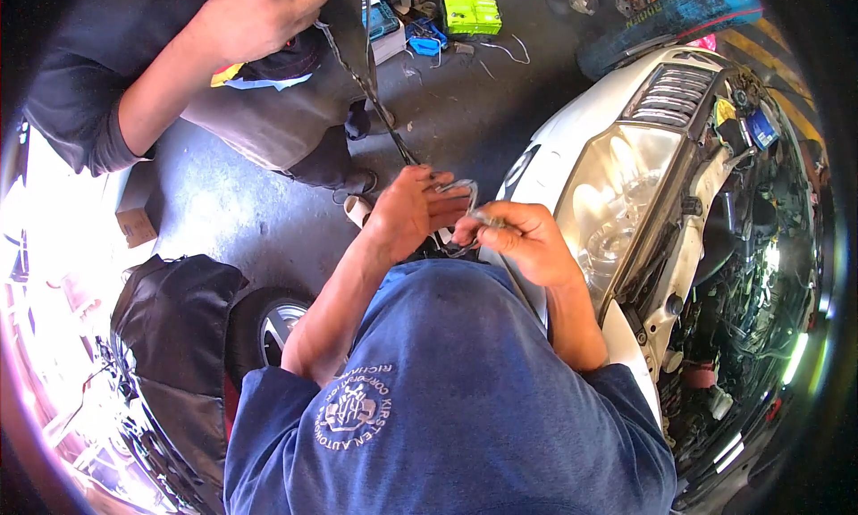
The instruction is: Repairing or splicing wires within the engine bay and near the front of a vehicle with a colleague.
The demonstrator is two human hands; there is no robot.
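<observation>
Just in front of my chest, my left hand [407,209] is palm up with its fingers stretched out. A dark wiring harness [386,117] runs down to it from a co-worker's hand [259,16] at the upper left. A loop of grey wire [466,186] curves from beside my left fingers to my right hand [525,240]. Thumb and forefinger of my right hand pinch the wire near a greyish end piece, too small to make out. Darker strands hang below, partly hidden by the fingers.
A white car's headlight [621,207] and open engine bay [737,265] stand close on my right. A co-worker's legs [277,131] are ahead left. A green battery-like box [472,16] lies on the floor [500,86]. A wheel [273,327] and black cover [179,336] are left.
</observation>
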